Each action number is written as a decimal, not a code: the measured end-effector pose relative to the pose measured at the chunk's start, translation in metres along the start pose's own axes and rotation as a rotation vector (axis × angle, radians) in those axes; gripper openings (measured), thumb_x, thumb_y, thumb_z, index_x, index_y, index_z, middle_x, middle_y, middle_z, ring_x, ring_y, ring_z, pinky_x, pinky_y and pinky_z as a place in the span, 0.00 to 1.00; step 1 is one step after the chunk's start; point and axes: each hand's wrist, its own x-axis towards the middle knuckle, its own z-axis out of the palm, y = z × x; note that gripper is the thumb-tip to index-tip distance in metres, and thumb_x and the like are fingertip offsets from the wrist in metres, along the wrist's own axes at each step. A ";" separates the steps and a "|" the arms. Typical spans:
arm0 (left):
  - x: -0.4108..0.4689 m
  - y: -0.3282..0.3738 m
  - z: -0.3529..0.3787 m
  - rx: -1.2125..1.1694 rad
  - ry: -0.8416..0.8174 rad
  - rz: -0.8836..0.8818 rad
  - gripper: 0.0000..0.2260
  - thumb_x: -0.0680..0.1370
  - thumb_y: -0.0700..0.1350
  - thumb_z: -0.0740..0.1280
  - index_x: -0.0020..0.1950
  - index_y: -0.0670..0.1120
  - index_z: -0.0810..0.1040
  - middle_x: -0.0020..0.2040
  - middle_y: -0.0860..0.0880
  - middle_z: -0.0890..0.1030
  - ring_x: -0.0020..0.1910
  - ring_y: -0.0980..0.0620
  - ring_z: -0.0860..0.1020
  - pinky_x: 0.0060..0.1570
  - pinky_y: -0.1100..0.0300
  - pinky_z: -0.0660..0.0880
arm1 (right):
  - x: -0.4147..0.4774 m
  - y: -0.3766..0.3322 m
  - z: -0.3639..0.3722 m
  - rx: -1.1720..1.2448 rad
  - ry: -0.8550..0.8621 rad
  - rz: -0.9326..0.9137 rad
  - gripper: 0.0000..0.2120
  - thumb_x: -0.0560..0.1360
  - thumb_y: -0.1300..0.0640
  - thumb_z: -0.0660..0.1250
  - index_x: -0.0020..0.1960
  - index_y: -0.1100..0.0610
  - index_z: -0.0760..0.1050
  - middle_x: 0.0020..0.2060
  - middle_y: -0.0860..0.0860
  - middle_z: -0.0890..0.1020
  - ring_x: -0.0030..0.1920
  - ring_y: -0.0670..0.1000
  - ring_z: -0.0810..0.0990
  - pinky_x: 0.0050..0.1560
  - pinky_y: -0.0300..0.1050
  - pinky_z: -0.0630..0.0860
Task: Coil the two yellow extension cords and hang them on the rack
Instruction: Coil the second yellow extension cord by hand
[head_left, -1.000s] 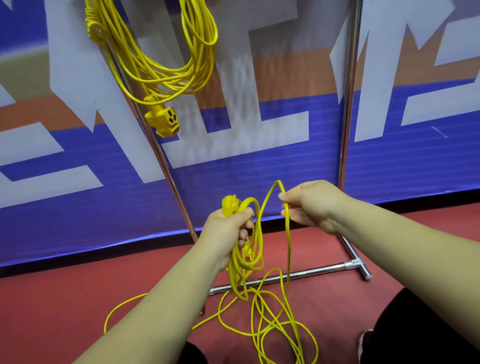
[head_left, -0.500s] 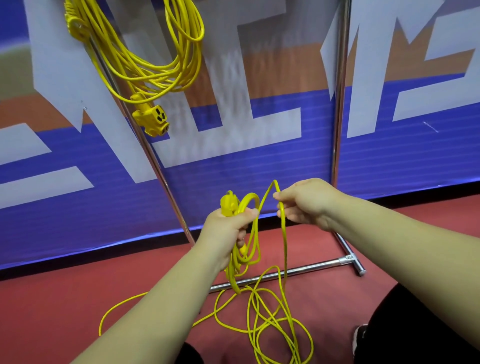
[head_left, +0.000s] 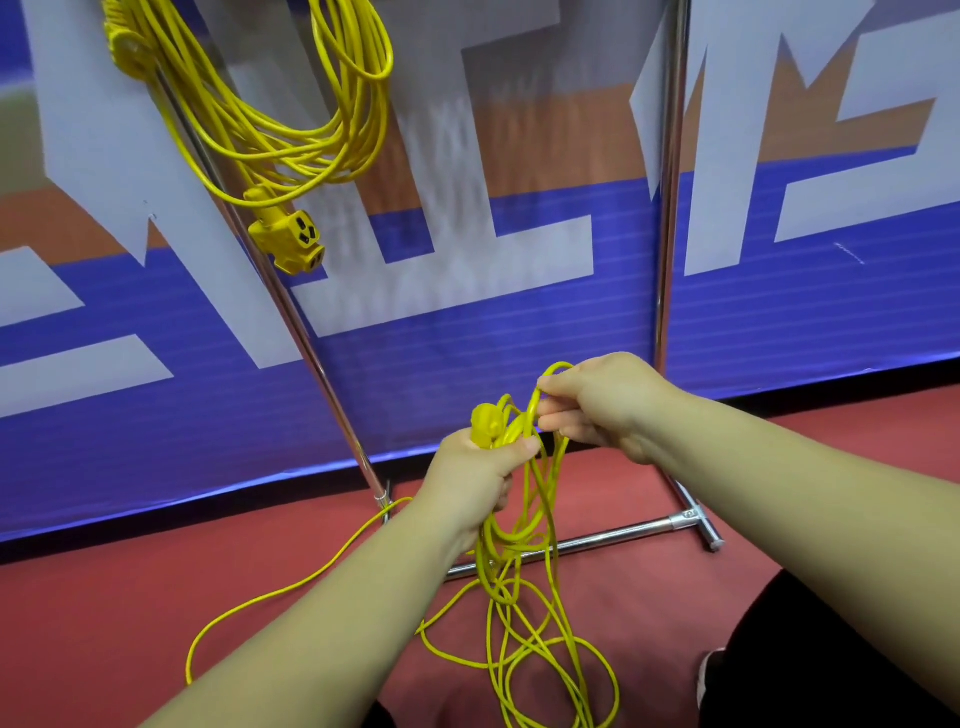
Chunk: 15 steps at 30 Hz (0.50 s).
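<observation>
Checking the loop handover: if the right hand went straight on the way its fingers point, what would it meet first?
Probably the yellow plug sticking up from the left hand, which grips the cord. The right hand points left at it, though depth is unclear.

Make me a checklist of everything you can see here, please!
Surface: red floor; the metal rack stands on it.
Job's things: one yellow cord is coiled and hanging on the rack; the second cord is partly coiled, not yet hung.
Clutter: nothing seen.
Hands: left hand grips the gathered loops and the plug; right hand pinches a loop beside it.
Cables: a loose strand trails left across the floor.
Surroundings: blue, white and orange banner behind the rack; a shoe at lower right.
</observation>
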 end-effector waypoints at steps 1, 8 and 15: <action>0.002 0.004 -0.004 -0.007 0.015 0.017 0.13 0.77 0.41 0.73 0.38 0.49 0.71 0.29 0.49 0.62 0.26 0.52 0.59 0.28 0.60 0.57 | 0.000 0.001 -0.002 -0.048 0.002 -0.045 0.06 0.78 0.55 0.70 0.47 0.59 0.80 0.41 0.56 0.86 0.37 0.50 0.86 0.34 0.39 0.78; 0.002 0.051 -0.035 -0.307 0.059 0.110 0.12 0.81 0.41 0.67 0.38 0.45 0.72 0.31 0.50 0.69 0.22 0.59 0.63 0.21 0.67 0.61 | 0.003 0.032 -0.004 -0.540 -0.173 -0.157 0.07 0.73 0.56 0.74 0.45 0.61 0.82 0.36 0.56 0.85 0.37 0.50 0.83 0.36 0.42 0.74; -0.004 0.072 -0.049 -0.460 0.020 0.162 0.11 0.82 0.43 0.65 0.40 0.46 0.73 0.33 0.51 0.69 0.21 0.60 0.63 0.21 0.68 0.62 | 0.021 0.064 0.025 -0.787 -0.330 -0.208 0.14 0.75 0.46 0.73 0.58 0.49 0.82 0.51 0.45 0.84 0.51 0.46 0.82 0.59 0.43 0.77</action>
